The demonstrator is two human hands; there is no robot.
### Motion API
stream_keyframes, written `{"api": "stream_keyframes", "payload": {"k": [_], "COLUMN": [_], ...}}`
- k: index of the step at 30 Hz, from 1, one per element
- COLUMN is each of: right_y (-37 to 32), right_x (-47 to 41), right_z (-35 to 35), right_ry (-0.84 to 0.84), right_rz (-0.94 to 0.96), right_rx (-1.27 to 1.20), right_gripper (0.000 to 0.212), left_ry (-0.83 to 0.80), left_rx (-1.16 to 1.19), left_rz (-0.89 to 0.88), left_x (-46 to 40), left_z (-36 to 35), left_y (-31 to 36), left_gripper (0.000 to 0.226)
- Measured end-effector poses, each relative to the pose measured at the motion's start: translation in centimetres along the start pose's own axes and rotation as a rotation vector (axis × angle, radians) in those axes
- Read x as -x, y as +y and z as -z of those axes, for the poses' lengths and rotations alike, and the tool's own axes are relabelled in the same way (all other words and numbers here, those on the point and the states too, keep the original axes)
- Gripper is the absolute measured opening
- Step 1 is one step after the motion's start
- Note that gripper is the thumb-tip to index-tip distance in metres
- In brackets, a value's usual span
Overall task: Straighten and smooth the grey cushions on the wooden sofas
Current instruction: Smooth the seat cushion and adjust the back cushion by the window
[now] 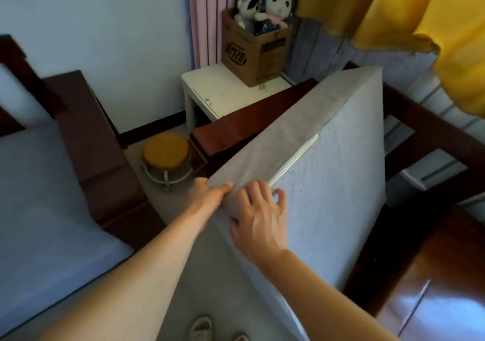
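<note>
**Lifting a seat cushion off the right-hand sofa**

Gripping the near corner, our left hand [207, 196] curls its fingers round the edge of the thick grey fabric seat cushion [328, 183], thumb along the top seam. Our right hand [258, 217] lies beside it on the same corner, fingers spread and bent, pressing the pale face of the cushion next to the piped seam rather than closing round it. The two hands sit just apart, both at the lower corner nearest us.

From there the cushion rises away from us, stood on edge and tilted, its far corner up by the dark red wooden sofa frame [420, 136] on the right. The glossy wooden seat [433, 275] below it is bare, so we judge this cushion still has to be laid back flat and smoothed.

On the left, a second dark wooden sofa [86, 141] holds a blue-grey seat cushion [44, 196] lying flat; whether it is already tidied we cannot tell. Between the sofas stand a white side table [210, 96] with a cardboard box of plush toys [254, 49], and a round yellow stool [165, 149].
</note>
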State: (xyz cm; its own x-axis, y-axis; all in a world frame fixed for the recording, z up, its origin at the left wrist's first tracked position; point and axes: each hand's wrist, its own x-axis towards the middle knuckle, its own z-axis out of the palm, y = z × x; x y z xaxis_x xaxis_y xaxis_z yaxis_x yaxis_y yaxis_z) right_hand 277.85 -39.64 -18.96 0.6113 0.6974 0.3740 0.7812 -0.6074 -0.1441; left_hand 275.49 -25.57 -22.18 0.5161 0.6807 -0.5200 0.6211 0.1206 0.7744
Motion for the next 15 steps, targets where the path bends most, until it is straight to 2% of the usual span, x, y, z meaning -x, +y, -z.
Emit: {"api": "stream_keyframes", "payload": {"k": [6,15], "right_y": [2.2,3.8], "right_x": [1.5,3.2], "right_z": [2.0,3.9], "right_ry": [0.083,0.062], "right_rz": [-0.002,-0.026], "right_rx": [0.039,0.111], "right_gripper": [0.025,0.031], "left_ry": [-0.099,-0.074], "left_rx": [-0.177,-0.298], "left_rz": [-0.062,-0.105], "left_x": [1.6,2.5], "left_z": [-1.5,-4.0], "left_y": [1.4,2.8], "left_gripper": [0.096,0.080]}}
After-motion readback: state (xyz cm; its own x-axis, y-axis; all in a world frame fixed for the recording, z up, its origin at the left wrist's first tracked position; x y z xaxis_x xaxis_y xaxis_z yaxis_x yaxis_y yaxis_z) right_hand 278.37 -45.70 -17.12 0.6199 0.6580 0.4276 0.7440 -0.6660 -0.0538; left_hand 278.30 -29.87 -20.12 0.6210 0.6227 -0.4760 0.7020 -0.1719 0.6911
